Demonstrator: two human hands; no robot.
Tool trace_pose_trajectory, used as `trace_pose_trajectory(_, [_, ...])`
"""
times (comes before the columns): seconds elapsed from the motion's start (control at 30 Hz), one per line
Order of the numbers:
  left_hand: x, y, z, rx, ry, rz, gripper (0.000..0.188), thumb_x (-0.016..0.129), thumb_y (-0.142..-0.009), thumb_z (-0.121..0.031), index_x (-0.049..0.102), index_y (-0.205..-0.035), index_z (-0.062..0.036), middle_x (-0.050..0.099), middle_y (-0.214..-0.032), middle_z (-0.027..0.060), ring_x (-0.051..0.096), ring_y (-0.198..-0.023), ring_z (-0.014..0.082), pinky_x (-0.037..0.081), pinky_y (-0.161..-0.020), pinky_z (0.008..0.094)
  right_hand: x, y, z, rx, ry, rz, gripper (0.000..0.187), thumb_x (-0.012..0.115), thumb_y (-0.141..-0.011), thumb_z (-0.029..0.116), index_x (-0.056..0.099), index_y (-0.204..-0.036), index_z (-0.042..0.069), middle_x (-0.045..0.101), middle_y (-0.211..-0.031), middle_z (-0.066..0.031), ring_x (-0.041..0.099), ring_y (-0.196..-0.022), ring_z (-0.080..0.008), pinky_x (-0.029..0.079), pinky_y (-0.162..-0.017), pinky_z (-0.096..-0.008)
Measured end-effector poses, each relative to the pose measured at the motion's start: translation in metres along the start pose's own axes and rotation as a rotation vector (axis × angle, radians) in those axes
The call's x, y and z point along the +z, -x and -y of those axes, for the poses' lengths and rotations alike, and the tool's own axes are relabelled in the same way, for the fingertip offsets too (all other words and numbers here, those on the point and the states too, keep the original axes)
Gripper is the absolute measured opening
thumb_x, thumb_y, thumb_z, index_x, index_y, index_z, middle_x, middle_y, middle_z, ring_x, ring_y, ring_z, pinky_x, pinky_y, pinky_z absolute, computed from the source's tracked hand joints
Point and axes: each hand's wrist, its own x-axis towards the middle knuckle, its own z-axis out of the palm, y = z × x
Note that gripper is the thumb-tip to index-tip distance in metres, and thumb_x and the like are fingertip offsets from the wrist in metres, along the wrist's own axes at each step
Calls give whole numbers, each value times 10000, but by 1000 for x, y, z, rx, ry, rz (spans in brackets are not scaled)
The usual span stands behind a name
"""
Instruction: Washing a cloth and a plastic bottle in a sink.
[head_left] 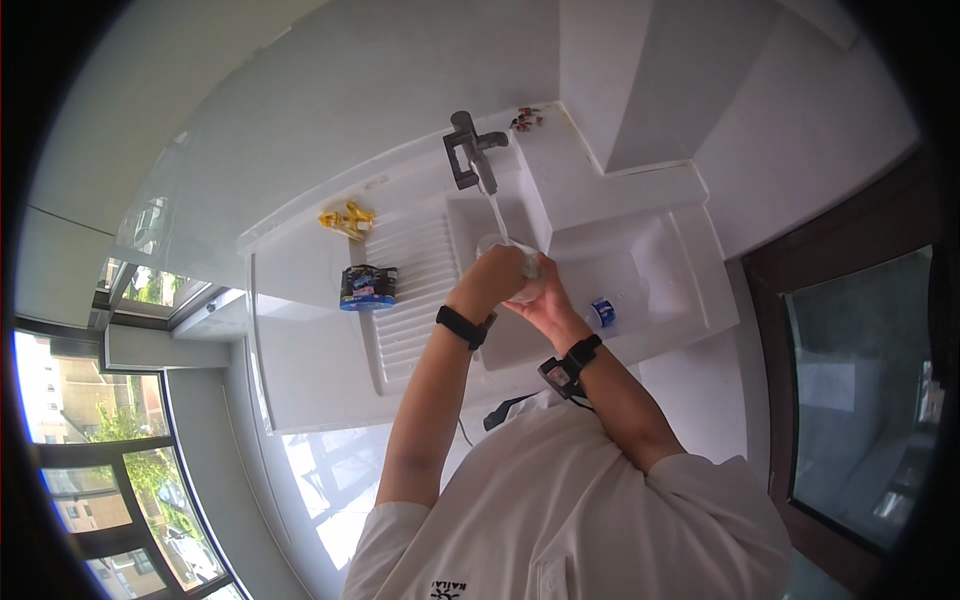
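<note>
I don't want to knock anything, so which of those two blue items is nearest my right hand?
The blue-and-white container, just right of your right hand. The black-and-blue pack is much farther off, to the left.

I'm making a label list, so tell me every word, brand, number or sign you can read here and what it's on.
White shirt: dark lettering and an emblem, which I won't copy out.
Black-and-blue package: print too small to read.
Blue-and-white item in the right basin: markings too small to read.
I can make out no other text.
</note>
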Motion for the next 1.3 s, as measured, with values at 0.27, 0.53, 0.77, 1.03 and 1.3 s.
trace_pose_trajectory(0.27, [-15,3,-8,63,-52,62,191,618,-798,-173,719,-818,-12,694,-809,198,680,-786,370,539,-732,421,4,-5,2,70,-52,20,655,493,-932,622,487,-1386,150,538,-1381,-61,521,-1272,-238,431,-1061,-505])
trace_pose_trajectory(0.53, [-43,44,-56,-203,-91,67,285,586,-823,-248,707,-1009,-69,663,-1177,151,602,-1138,325,482,-938,461,-6,-9,-7,64,-150,52,604,439,-971,575,504,-1375,131,567,-1351,-67,556,-1236,-231,483,-1009,-428])
trace_pose_trajectory(0.77, [13,64,-47,-169,-180,-202,485,641,-815,-526,741,-1053,-115,658,-1241,115,479,-1322,310,310,-1036,562,-1,-2,-10,166,-151,28,582,417,-983,539,548,-1338,97,617,-1280,-93,591,-1190,-256,496,-993,-407])
trace_pose_trajectory(1.03, [4,61,-8,-277,433,-704,370,774,-813,-275,706,-1078,-25,712,-1034,173,698,-932,344,549,-775,401,1,0,-4,168,-28,-95,572,465,-945,595,551,-1333,184,599,-1311,-38,582,-1199,-218,485,-1001,-449])
trace_pose_trajectory(1.3, [15,47,7,-546,97,-346,438,728,-792,-357,694,-899,66,709,-880,220,692,-814,367,545,-764,446,-14,-1,-1,186,2,-122,601,487,-929,623,530,-1358,205,561,-1377,-43,561,-1231,-250,473,-1000,-489])
